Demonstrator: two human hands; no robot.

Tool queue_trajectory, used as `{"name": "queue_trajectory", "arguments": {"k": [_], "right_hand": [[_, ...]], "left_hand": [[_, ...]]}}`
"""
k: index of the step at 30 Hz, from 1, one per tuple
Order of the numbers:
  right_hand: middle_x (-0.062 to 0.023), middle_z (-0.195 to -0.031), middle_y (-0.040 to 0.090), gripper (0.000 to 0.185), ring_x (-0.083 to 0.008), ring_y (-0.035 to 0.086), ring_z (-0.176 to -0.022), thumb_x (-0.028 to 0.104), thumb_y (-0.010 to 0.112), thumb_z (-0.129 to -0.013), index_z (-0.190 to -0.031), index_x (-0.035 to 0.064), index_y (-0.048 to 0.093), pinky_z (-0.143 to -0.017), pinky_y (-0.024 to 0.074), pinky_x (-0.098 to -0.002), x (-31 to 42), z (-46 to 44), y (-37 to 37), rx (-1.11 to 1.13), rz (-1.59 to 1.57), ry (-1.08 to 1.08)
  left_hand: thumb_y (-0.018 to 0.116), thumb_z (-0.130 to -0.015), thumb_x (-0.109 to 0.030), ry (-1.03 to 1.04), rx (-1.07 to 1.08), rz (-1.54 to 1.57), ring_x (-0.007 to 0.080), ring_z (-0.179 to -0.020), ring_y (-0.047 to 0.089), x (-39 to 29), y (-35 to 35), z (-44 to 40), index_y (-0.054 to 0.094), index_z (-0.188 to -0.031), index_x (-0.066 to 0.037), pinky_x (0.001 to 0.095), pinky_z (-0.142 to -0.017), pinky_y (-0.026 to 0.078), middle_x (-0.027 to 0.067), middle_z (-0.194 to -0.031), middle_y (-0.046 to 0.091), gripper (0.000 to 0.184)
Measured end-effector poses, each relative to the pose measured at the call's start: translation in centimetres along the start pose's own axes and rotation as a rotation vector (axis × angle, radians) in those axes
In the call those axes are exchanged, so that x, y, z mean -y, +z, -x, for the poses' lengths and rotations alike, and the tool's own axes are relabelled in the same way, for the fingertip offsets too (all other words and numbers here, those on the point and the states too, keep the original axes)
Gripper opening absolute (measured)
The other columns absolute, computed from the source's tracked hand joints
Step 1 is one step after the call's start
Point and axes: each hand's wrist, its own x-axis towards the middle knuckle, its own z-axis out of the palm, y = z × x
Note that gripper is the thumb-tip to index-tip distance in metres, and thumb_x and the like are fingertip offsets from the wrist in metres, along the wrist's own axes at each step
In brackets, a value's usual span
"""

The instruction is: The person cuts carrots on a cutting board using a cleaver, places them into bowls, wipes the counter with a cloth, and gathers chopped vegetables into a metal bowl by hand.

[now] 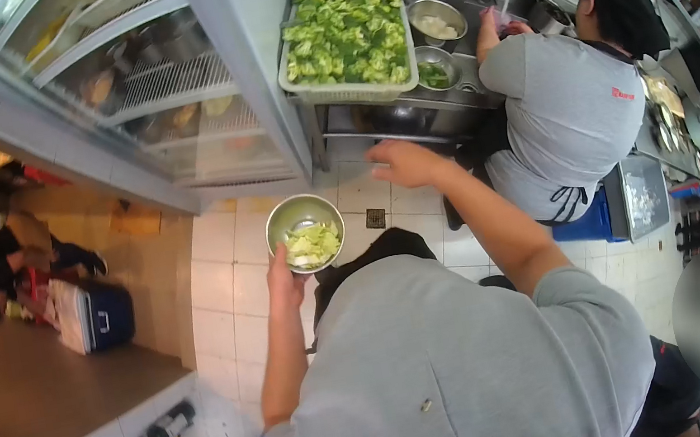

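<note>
My left hand grips the rim of a round metal bowl from its near side, out in front of my body. Pale green chopped leafy vegetable covers part of the bowl's bottom. Reaching forward, my right hand has its fingers stretched out and appears to hold nothing. It hovers over the tiled floor, apart from the bowl and short of the sink counter. Beyond it a large pale plastic basket, heaped with cut green vegetables, rests on the counter.
At the sink a co-worker in a grey shirt works near the running tap. Metal bowls with pale food and greens stand beside the basket. A glass-door fridge is at the left. A floor drain lies ahead.
</note>
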Motion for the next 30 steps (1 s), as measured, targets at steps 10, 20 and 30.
{"name": "queue_trajectory", "arguments": {"k": [10, 20, 30], "right_hand": [[-0.0265, -0.148, 0.065, 0.056, -0.0427, 0.064, -0.135, 0.032, 0.076, -0.103, -0.148, 0.0009, 0.067, -0.114, 0.0519, -0.0475, -7.3, -5.5, -10.4, -0.423, -0.207, 0.335], [-0.0344, -0.166, 0.043, 0.112, -0.0525, 0.046, -0.151, 0.060, 0.087, -0.089, -0.174, 0.0075, 0.037, -0.123, 0.0409, -0.0593, -18.5, -20.7, -14.9, -0.340, 0.239, 0.530], [-0.0254, -0.128, 0.056, 0.071, -0.0472, 0.066, -0.112, 0.046, 0.091, -0.087, -0.141, 0.0069, 0.066, -0.094, 0.0560, -0.0543, -17.4, -19.0, -14.4, -0.463, 0.200, 0.313]], "left_hand": [[0.050, -0.120, -0.045, 0.047, 0.228, -0.221, 0.0299, -0.132, 0.071, -14.9, 12.4, -8.4, 0.047, -0.163, -0.006, 0.0486, -0.102, 0.063, 0.0148, -0.154, 0.065, 0.058], [0.050, -0.120, -0.043, -0.009, 0.029, 0.003, 0.0247, -0.119, 0.075, -12.3, 15.8, -6.8, 0.048, -0.161, -0.005, 0.0372, -0.079, 0.062, 0.0124, -0.143, 0.071, 0.056], [0.052, -0.119, -0.040, 0.028, -0.044, 0.129, 0.0301, -0.134, 0.069, -10.2, 19.9, -8.1, 0.043, -0.164, -0.004, 0.0454, -0.101, 0.063, 0.0169, -0.153, 0.063, 0.058]]}}
